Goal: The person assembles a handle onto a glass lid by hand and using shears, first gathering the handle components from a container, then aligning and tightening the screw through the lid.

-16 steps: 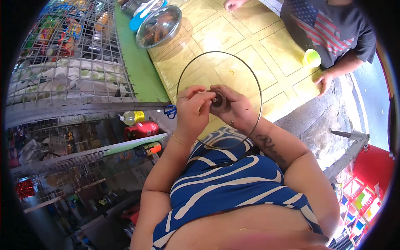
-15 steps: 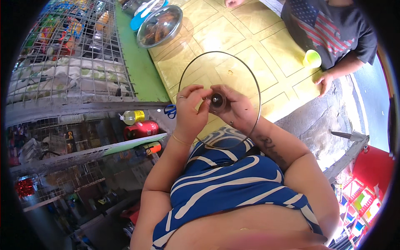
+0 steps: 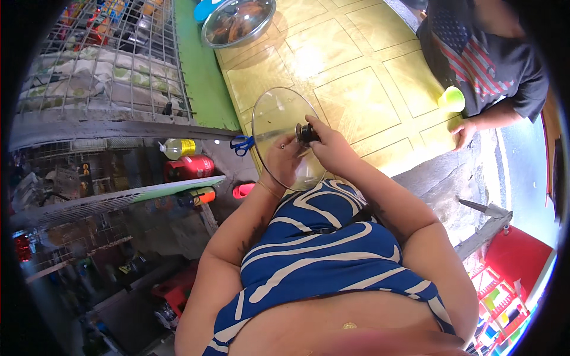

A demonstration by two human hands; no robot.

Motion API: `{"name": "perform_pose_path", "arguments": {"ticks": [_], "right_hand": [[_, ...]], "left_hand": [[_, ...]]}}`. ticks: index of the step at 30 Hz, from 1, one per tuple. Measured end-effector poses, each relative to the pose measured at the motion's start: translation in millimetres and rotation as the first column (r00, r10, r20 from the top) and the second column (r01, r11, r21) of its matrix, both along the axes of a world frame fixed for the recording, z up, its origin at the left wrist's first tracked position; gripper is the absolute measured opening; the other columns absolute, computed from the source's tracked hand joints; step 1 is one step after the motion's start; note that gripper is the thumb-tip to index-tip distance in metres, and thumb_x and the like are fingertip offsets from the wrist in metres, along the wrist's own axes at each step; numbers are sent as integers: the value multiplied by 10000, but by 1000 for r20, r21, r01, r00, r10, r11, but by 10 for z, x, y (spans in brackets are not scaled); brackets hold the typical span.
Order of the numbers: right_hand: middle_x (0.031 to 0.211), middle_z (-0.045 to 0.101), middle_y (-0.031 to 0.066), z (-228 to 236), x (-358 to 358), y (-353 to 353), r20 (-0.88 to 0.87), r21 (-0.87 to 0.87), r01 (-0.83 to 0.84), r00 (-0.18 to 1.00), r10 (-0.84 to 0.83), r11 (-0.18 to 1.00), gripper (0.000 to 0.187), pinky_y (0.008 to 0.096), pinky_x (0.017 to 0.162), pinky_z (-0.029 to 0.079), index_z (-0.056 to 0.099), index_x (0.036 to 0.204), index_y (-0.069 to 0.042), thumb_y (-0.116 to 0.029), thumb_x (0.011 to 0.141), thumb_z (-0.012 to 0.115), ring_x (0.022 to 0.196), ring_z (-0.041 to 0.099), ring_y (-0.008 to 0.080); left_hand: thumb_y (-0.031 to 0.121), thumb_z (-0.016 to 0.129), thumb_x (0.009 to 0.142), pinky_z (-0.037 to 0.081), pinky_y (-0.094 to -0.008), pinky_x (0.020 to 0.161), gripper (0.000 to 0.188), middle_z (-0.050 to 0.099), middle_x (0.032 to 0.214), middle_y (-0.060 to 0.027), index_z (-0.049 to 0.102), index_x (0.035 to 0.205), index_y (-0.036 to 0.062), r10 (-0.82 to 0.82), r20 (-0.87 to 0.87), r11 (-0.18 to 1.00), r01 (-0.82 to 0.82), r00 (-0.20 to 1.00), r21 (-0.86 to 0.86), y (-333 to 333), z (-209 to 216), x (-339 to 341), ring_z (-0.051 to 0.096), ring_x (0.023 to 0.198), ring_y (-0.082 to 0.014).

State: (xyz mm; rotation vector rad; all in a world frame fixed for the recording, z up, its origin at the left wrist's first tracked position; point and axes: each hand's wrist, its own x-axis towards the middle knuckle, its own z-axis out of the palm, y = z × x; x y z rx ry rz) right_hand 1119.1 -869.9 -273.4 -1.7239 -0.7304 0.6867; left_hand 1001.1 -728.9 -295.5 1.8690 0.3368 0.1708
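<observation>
A round clear glass lid (image 3: 270, 115) with a thin rim is tilted on edge between my hands, above my lap at the table's near side. Its black knob (image 3: 306, 133) faces right. My right hand (image 3: 330, 146) is closed round the knob, thumb on top. On the lid's other face, my left hand (image 3: 284, 161) shows through the glass, its bent fingers against the centre near the knob's base. The glass partly blurs those fingertips, and any small part between them cannot be made out.
A yellow-patterned table (image 3: 356, 89) holds a glass-covered bowl of food (image 3: 238, 22) and a yellow-green cup (image 3: 452, 99). Another person (image 3: 475, 53) stands at the right, hand on the table edge. Blue scissors (image 3: 241, 145) hang left, beside shelves with bottles (image 3: 178, 148) and a wire rack (image 3: 119, 59).
The lid has turned from lying nearly flat to standing tilted, its knob now facing right. My right hand has come round onto the knob, and my left hand has moved behind the glass.
</observation>
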Motion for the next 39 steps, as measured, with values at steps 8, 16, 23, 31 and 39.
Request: {"name": "perform_pose_path", "arguments": {"ticks": [8, 16, 23, 31, 39], "right_hand": [[931, 704, 200, 220, 274, 209, 137, -589, -143, 952, 273, 795, 363, 463, 772, 525, 664, 1139, -95, -410, 983, 575, 897, 675, 379], [1033, 683, 136, -194, 357, 283, 341, -169, 44, 940, 17, 985, 294, 367, 716, 542, 703, 1132, -73, -299, 944, 682, 856, 685, 277], [1027, 692, 103, -224, 438, 396, 89, -224, -118, 986, 141, 967, 322, 292, 740, 549, 689, 1147, -8, -79, 844, 771, 834, 673, 166], [843, 676, 77, -197, 366, 521, 156, -153, -129, 976, 153, 980, 231, 310, 708, 541, 689, 1035, -43, -140, 850, 789, 757, 665, 181], [951, 721, 165, 149, 370, 639, 318, -720, -72, 850, 420, 690, 363, 437, 783, 538, 665, 1098, -58, -390, 998, 556, 886, 687, 366]], "left_hand": [[168, 523, 1031, 562, -382, 910, 256, 668, 1159, -97, 589, 1235, 29, 110, -221, 424, -247, 969, -871, 43, -4, 14, 660, 1059, -225], [204, 541, 1030, 561, -415, 905, 280, 650, 1231, -132, 585, 1231, 15, 99, -196, 227, -214, 976, -950, 223, 9, 27, 651, 1016, -277], [178, 512, 1037, 553, -424, 942, 323, 639, 1246, -141, 550, 1296, -10, 190, -86, 101, -106, 978, -989, 352, -535, 29, 651, 1063, -277], [199, 503, 1044, 549, -429, 954, 362, 643, 1238, -145, 522, 1334, -18, 217, -48, 79, -67, 975, -995, 402, -437, -25, 657, 1097, -282], [267, 525, 1044, 554, -433, 926, 457, 609, 1309, -186, 436, 1407, 3, 233, -87, 26, -96, 968, -995, 408, -384, -97, 654, 1119, -327]]}}
